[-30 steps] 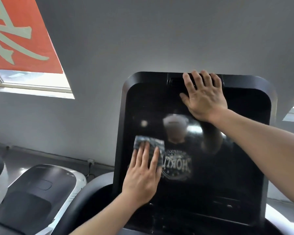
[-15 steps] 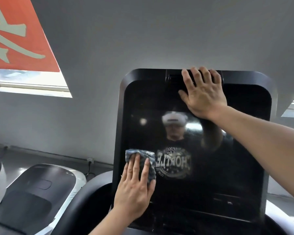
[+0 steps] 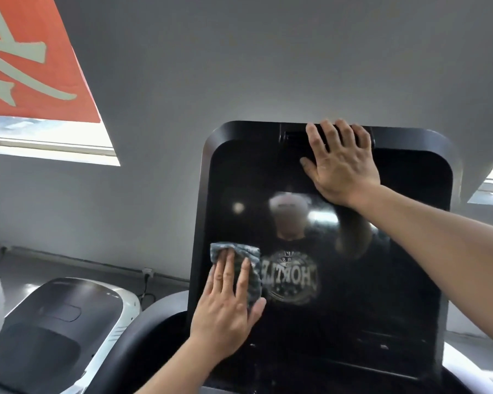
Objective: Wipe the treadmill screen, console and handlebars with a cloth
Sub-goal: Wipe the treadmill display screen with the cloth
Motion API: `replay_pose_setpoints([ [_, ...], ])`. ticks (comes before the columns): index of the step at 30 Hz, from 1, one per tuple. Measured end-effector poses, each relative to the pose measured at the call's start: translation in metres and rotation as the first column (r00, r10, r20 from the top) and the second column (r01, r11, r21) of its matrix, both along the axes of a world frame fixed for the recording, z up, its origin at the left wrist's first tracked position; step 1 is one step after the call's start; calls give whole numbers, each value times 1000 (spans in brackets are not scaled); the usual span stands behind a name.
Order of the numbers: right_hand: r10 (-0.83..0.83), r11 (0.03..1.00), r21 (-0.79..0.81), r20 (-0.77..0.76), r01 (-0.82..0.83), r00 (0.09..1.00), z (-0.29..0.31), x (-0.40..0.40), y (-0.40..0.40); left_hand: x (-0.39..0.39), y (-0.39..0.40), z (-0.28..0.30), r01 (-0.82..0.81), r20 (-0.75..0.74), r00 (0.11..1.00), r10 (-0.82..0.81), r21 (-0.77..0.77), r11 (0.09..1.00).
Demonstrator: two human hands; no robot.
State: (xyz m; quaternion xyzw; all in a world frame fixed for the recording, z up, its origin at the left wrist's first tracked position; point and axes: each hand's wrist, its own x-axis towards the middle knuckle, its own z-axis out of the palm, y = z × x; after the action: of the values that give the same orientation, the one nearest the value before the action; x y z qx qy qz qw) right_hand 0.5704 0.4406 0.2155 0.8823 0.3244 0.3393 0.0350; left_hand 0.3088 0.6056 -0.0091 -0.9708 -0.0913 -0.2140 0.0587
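The cloth [image 3: 246, 268], soft and limp, sits at the lower left of the glossy black screen [image 3: 382, 280]; it looks best worked under a flat palm, as the left hand [image 3: 228, 305] does, fingers slightly spread and pressing it down. The right hand [image 3: 340, 163], upper centre, lies open, fingertips over the top edge, steadying the panel. The glass probably smears easily. Another machine [image 3: 54, 331] stands lower left, well clear.

Left hand [image 3: 225, 311] presses cloth [image 3: 244, 258] on screen [image 3: 367, 280].
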Motion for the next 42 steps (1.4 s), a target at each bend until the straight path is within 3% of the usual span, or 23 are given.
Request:
replay_pose_setpoints([
  [2, -1, 1000, 0, -5, 1, 1000, 0, 0, -1, 10, -6, 11, -112, 23, 993, 116, -132, 985],
  [4, -3, 1000, -2, -3, 3, 1000, 0, -1, -1, 9, -32, -2, -14, 12, 1000, 16, -156, 988],
  [6, -3, 1000, -7, -2, 3, 1000, 0, -1, -1, -7, -49, -24, 173, -45, 984, -175, -43, 984],
  [8, 0, 1000, -10, 4, 0, 1000, 0, 0, -1, -17, -27, -27, 248, -85, 967, -240, 103, 963],
  [10, -2, 1000, -10, 5, 2, 1000, 0, 1, 0, -14, 1, -15, 157, -40, 987, -154, 101, 982],
  [13, -4, 1000, -7, -3, 4, 1000, 0, 1, 0, -6, -7, -6, -5, 0, 1000, 5, -104, 995],
  [15, -3, 1000, -10, -9, 3, 1000, 1, 0, -1, -11, -27, -18, 92, -20, 995, -95, -109, 990],
  [18, 4, 1000, -11, -5, -4, 1000, 0, 1, -1, -20, -8, -21, 247, -54, 968, -246, 13, 969],
  [22, -5, 1000, -14, -10, 5, 1000, 0, 1, -1, -13, -10, -18, 22, 32, 999, -17, -155, 988],
  [24, -2, 1000, -14, -9, 2, 1000, 1, 0, -2, -19, -29, -33, 132, -26, 991, -134, -86, 988],
  [27, 8, 1000, -16, -8, -8, 1000, 1, 1, -1, -28, 2, -27, 286, -98, 955, -280, 48, 957],
  [31, 6, 1000, -11, -11, -6, 1000, 0, 1, -1, -21, 4, -14, 23, 34, 999, -17, -183, 983],
  [32, 6, 1000, -11, -12, -6, 1000, 1, 1, -2, -20, -11, -20, 57, 41, 998, -49, -198, 979],
  [34, 9, 1000, -15, -12, -9, 1000, 1, 1, -1, -28, -27, -35, 240, 0, 971, -241, -70, 968],
  [36, 13, 1000, -16, -10, -13, 1000, 2, 0, -1, -33, -7, -30, 311, -67, 949, -309, 25, 950],
  [40, 1, 1000, -20, -13, -1, 1000, 2, -3, -2, -30, 6, -23, 39, -5, 999, -40, -169, 985],
  [42, -1, 1000, -27, -23, 1, 1000, 3, -4, -3, -33, -15, -40, 82, 0, 997, -83, -140, 987],
])
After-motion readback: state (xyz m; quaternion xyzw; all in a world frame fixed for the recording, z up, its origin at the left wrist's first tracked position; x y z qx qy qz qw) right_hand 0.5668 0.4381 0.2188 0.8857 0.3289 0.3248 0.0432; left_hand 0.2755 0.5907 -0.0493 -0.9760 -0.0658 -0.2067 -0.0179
